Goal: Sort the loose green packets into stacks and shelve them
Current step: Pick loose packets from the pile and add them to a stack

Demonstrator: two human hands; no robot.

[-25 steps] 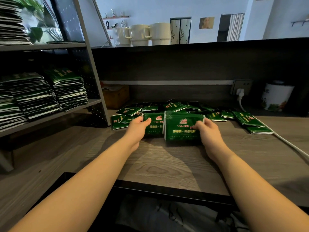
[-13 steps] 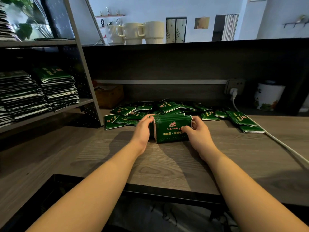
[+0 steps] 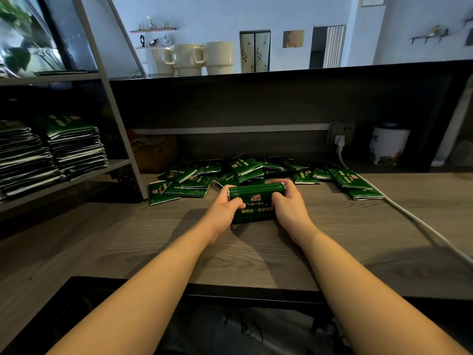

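A gathered stack of green packets (image 3: 256, 206) stands on edge on the wooden counter (image 3: 256, 252), its printed face toward me. My left hand (image 3: 223, 213) grips its left end and my right hand (image 3: 290, 210) grips its right end, thumbs on the front face. Behind the stack lies a loose pile of green packets (image 3: 243, 170), spread from left to right across the counter. On the left, a metal shelf (image 3: 84, 175) carries tall stacks of shelved packets (image 3: 74, 144).
A white cable (image 3: 419, 221) runs from a wall socket (image 3: 340, 134) across the counter's right side. A white canister (image 3: 389, 146) stands at the back right, a cardboard box (image 3: 153, 152) at the back left. Three mugs (image 3: 194, 58) sit on the upper ledge.
The two separate bundles have been pushed together into one stack. Both hands have closed in on its ends and drawn it toward me.
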